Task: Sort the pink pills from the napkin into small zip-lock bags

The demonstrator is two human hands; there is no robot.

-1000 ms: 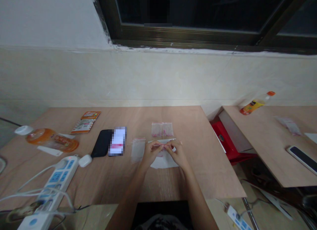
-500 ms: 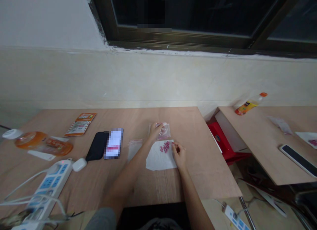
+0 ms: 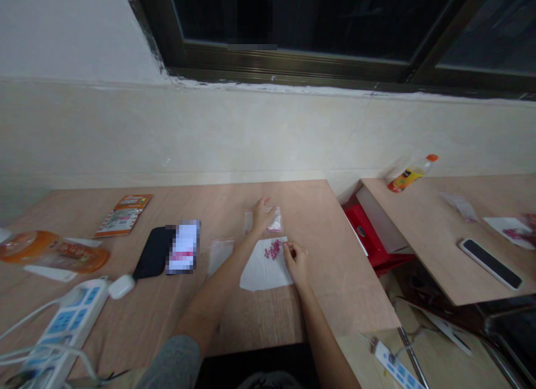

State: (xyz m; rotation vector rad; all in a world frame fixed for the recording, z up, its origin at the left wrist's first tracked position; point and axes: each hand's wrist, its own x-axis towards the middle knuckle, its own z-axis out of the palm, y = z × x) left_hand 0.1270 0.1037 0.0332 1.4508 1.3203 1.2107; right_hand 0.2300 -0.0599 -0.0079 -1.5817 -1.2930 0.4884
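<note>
Small dark-pink pieces point(image 3: 272, 249) lie in a loose cluster on a sheet of white paper point(image 3: 255, 274); they are too small to name. My right hand point(image 3: 296, 259) is closed in a pinch at the paper's upper right edge. Beyond the paper, my left hand point(image 3: 262, 216) hovers over or rests on a small clear plastic bag point(image 3: 275, 221) with pinkish contents, its fingers apart. Part of another clear strip point(image 3: 248, 220) shows to the left of that hand. An apparently flat clear zip bag point(image 3: 220, 252) lies left of the paper, partly behind my left forearm.
Left on the table point(image 3: 343, 288) are a phone point(image 3: 183, 246), a black case point(image 3: 154, 252), an orange pouch point(image 3: 124, 215), a bottle point(image 3: 62, 252) and a power strip point(image 3: 75, 322). A red box point(image 3: 362, 230) fills the gap before another table with a drink bottle point(image 3: 412, 174).
My left hand has lifted or drawn slightly away on the clear bag, uncovering more of it, with its fingers more spread. My right hand stays at the paper's edge. The view has shifted slightly.
</note>
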